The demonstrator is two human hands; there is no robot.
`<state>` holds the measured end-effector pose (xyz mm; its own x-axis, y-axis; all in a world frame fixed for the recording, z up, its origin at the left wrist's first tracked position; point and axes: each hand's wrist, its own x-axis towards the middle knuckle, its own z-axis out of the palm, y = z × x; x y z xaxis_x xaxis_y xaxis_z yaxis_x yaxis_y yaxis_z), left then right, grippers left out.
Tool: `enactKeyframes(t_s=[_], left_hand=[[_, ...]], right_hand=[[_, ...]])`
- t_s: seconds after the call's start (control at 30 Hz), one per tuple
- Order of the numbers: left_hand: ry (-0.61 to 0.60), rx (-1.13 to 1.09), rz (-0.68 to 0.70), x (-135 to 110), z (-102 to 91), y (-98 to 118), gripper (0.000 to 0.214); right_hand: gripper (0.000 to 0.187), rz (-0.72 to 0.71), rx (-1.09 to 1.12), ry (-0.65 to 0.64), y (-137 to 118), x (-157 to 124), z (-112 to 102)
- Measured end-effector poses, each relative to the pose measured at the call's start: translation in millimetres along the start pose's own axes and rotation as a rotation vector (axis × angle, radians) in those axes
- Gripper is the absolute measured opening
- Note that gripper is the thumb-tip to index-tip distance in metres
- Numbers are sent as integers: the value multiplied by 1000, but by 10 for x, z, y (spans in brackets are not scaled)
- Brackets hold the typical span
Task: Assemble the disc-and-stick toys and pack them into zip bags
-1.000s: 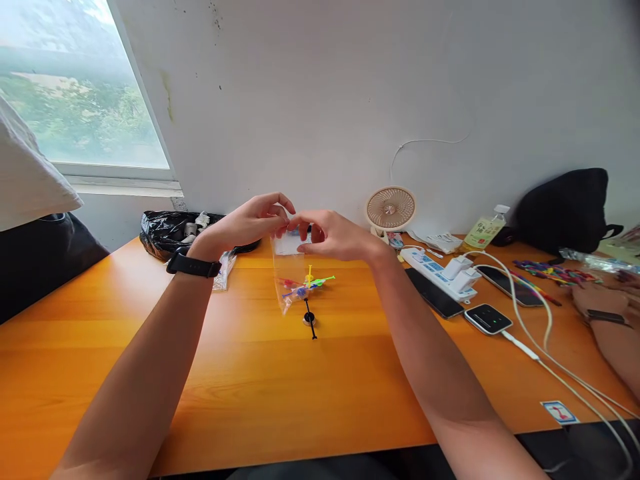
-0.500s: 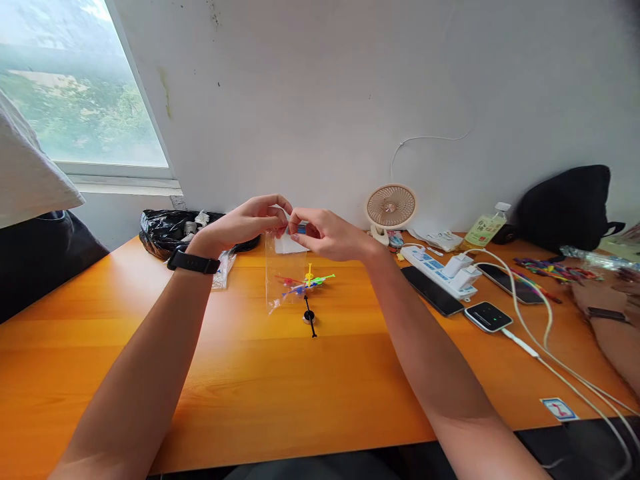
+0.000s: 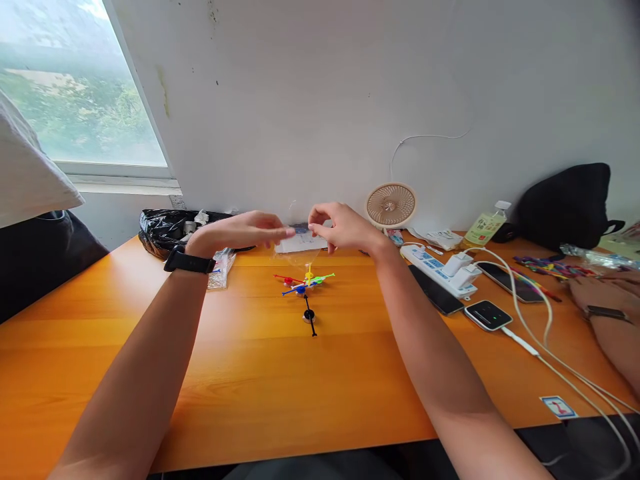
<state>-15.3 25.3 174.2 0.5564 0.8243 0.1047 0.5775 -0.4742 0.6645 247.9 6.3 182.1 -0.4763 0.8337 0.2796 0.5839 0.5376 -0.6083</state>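
Observation:
My right hand pinches the top of a small clear plastic bag with a white label, held just above the orange table. My left hand, with a black watch on its wrist, has its fingers stretched out flat toward the bag's left edge and is slightly blurred. Below the bag, several small coloured plastic tops lie in a cluster on the table. A black top lies just in front of them.
A black rubbish bag and a clear packet lie at the left. On the right are a small fan, power strip, two phones, a bottle, a black bag and cables. Another person's hand rests there.
The bag hung down in front of the tops; now it is swung up nearly flat. My left hand went from a pinch on the bag to outstretched fingers.

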Motion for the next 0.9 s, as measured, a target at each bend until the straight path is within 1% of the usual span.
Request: enactKeyframes(t_s=[0.07,0.13,0.23,0.33,0.5,0.57,0.67,0.77,0.83,0.9], left_hand=[[-122,145,-6,46,4,-92,38],[-151,203,-11,97,26,-170,32],[-138,202,7,141,58,-225,28],[-114,179,53,134,64,-210,31],[-92,125,80,112,67,-183,26],[-113,117,62,113,65,-197,23],[-191,156,55,102,42,-216,25],[-259,178,59,60,4,-189,28],[-252,170,53,28,-9,-145,28],[-202,135,60,10,-1,-103,31]], right_hand=[[13,41,48,6,61,5,-25],[16,65,95,1,119,13,-45],[19,84,160,-4,190,18,-78],[20,79,182,-3,232,12,-112],[17,53,103,8,254,0,-152],[15,39,44,18,278,6,-171],[18,15,-25,8,355,24,-212],[23,-31,3,-26,418,28,-246],[24,-64,49,-18,403,14,-251],[24,-96,80,-13,336,-8,-238]])
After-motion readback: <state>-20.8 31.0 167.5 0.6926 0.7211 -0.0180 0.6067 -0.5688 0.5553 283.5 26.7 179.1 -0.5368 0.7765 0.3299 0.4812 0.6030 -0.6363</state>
